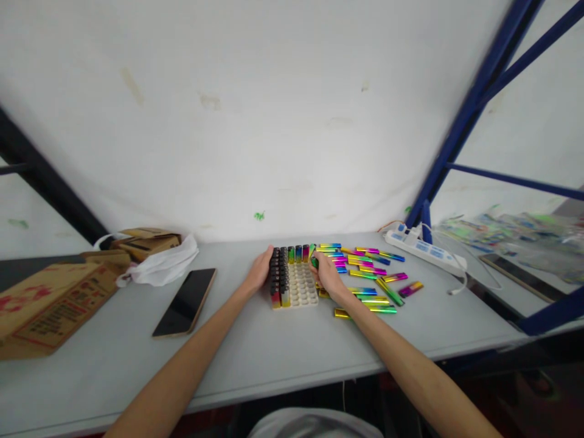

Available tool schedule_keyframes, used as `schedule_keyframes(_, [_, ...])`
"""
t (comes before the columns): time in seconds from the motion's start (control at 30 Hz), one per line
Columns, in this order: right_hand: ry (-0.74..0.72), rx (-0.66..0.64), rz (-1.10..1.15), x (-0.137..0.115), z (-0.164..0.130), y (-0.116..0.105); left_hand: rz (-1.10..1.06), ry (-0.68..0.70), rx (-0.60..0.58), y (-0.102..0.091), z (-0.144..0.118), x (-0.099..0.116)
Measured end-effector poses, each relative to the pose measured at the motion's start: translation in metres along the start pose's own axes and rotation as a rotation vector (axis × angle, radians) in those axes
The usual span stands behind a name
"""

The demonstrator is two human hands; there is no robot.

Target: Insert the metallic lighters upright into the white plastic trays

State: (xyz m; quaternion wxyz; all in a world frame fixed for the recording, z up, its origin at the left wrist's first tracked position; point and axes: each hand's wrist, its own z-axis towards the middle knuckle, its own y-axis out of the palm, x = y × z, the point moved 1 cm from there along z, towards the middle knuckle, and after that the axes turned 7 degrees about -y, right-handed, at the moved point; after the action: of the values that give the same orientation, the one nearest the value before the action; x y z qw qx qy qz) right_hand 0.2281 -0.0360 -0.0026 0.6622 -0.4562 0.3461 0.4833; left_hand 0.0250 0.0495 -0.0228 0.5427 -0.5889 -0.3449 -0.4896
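A white tray (305, 286) with rows of round-edged slots lies in the middle of the table. Upright lighters (280, 274) with dark tops and shiny coloured bodies fill its left columns, and several more stand along the far row. My left hand (260, 269) is closed against the tray's left side, its fingertips partly hidden behind the lighters. At the far right corner my right hand (327, 275) pinches a green lighter (314, 261), held tilted over the slots. Loose metallic rainbow lighters (365, 292) lie scattered to the right of the tray, some partly hidden by my right hand and forearm.
On the left are a dark-screened phone (186, 302), a white plastic bag (164, 263) and cardboard boxes (59, 304). A white power strip (426, 248) with cables lies at the right, near a blue metal frame (456, 137). A white wall (283, 121) rises behind the table.
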Motion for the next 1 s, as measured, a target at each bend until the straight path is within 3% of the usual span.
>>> schedule_keyframes(0.57, [0.280, -0.022, 0.274, -0.008, -0.001, 0.001, 0.012, -0.010, 0.012, 0.000, 0.001, -0.001])
schedule_keyframes(0.87, [0.261, -0.052, 0.243, -0.007, -0.001, 0.002, 0.015, 0.002, 0.003, 0.000, -0.001, 0.001])
schedule_keyframes(1.0, [0.189, -0.032, 0.119, 0.000, -0.001, 0.002, 0.007, -0.006, -0.004, 0.000, 0.000, 0.001])
